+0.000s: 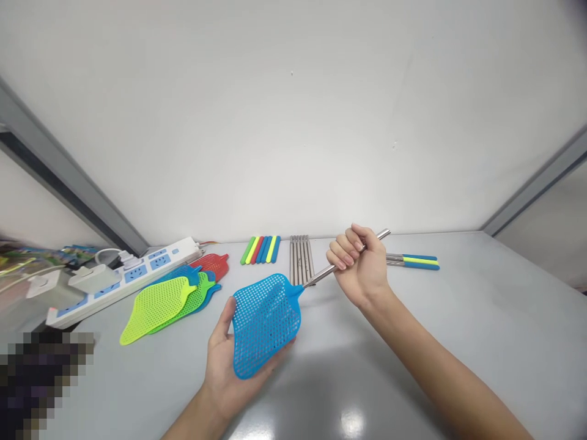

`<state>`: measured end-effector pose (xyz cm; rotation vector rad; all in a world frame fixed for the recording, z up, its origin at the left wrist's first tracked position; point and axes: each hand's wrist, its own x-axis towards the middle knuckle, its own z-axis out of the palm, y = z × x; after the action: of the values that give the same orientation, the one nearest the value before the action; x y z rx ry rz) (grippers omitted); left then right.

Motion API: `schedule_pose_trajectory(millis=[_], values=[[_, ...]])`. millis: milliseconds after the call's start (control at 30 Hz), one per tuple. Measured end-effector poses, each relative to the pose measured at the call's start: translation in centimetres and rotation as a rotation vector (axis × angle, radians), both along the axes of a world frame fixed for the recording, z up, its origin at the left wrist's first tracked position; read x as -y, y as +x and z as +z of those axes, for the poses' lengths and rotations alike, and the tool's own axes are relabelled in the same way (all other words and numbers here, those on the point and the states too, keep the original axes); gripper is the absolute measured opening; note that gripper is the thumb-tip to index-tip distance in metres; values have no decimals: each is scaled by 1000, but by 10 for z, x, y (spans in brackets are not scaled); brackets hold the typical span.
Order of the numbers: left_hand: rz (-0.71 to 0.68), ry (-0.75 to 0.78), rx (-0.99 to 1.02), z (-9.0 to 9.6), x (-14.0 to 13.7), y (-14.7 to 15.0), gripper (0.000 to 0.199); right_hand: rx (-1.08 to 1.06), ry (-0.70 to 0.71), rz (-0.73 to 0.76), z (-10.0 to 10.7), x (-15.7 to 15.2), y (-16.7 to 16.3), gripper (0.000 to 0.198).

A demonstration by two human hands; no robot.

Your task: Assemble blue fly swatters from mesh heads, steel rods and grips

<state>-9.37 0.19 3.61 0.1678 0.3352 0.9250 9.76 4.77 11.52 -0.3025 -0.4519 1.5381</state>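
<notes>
Blue mesh paddle [266, 327] meets metal rod [323, 274] above the table [458, 324], short of its far edge.
Left hand [224, 373] cradles the paddle, thumb at its rim, fingers loosely extended beneath, partly hidden; right hand [361, 266] clenches the rod, fingers curled round.

Via the head view, I had both bare hands up and well apart. I held the left hand [222, 370] lower, palm upward, thumb raised along its left side, the fingers reaching underneath in a cupped grip and mostly hidden. My left forearm [195, 415] rose from the bottom edge. I kept the right hand [367, 274] higher, palm side showing, fingers curled in tightly; the right forearm [426, 351] slanted up from lower right.
</notes>
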Motion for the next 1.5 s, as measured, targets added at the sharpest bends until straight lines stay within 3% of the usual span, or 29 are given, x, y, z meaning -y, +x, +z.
schedule_pose_trajectory(millis=[133,300,567,900,1500], values=[[-40,-7,-2,-1,-1,0,55,-19,-25,-52,-4,-1,-4,33],[25,-37,-87,-3,1,0,48,3,-100,-114,-9,-1,-9,31],[-121,172,25,-3,0,-1,58,8,-180,-146,-13,1,-10,29],[-122,255,108,3,-4,-3,64,-115,-320,-116,-24,-2,-17,27],[-82,211,52,5,-2,-5,62,-143,-352,-119,-33,-6,-20,27]])
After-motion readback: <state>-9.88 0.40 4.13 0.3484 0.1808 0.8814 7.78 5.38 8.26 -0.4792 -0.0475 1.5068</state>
